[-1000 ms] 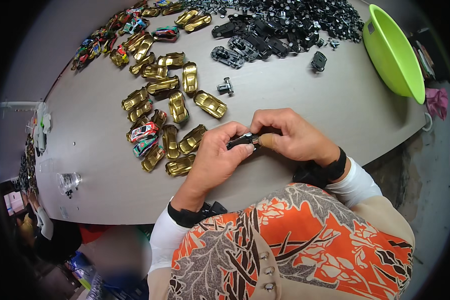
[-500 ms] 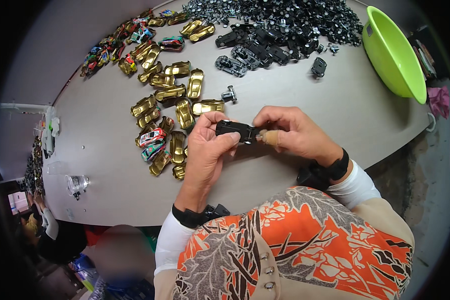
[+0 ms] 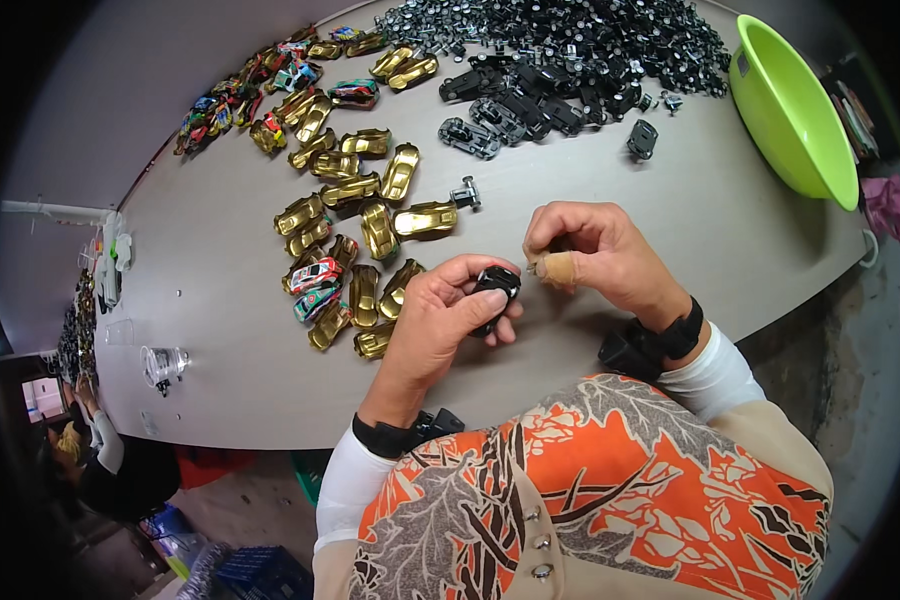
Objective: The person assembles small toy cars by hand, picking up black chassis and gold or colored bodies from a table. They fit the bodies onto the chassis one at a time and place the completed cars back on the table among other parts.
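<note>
**Black toy car chassis held in the left hand**

The black chassis (image 3: pixel 494 293) sits in the left hand (image 3: pixel 440 325), whose fingers (image 3: pixel 478 303) curl closed around it just above the worktop (image 3: pixel 690 230). The right hand (image 3: pixel 595 255), just beside it, has its fingers pinched together; what they hold, if anything, cannot be told. Beyond the left fingers lie gold car bodies (image 3: pixel 370 215); farther off, a heap of black parts (image 3: pixel 570 50) and a green bowl (image 3: pixel 795 110).

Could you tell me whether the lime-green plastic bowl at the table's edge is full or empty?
Empty, as far as visible: the lime-green plastic bowl shows only bare green inner wall.
</note>
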The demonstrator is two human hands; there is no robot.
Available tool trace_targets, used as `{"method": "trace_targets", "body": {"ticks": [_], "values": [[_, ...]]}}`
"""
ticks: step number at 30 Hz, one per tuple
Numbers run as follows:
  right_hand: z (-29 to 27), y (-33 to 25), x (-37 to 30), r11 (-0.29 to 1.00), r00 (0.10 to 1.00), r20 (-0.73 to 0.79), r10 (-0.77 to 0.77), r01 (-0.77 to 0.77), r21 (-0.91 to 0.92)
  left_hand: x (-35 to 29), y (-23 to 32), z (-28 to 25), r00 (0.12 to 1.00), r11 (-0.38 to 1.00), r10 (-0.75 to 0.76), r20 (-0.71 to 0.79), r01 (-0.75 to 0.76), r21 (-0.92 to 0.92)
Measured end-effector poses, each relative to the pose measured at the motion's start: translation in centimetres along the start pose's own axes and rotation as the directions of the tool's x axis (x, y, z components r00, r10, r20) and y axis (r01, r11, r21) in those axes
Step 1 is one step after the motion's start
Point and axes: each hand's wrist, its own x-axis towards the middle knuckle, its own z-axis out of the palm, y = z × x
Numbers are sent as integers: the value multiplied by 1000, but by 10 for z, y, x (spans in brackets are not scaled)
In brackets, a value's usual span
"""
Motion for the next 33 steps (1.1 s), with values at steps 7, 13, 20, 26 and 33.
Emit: {"method": "trace_targets", "body": {"ticks": [7,13,20,26,33], "values": [[7,3,0,999,986,168,-25,31,-34,-8,-3,4,999,994,-9,41,5,105],[21,10,-5,894,989,125,-84,130,-428,-14,-9,7,997,938,-22,-72,45,344],[47,20,-3,769,948,223,-226,314,-557,-43,-9,4,970,700,211,-118,-65,711],[34,16,30,679,879,341,-334,475,-560,-139,-3,-21,960,874,53,-276,89,477],[19,11,91,254,814,317,-487,479,-840,-249,-64,-68,704,719,80,-705,449,530]]}}
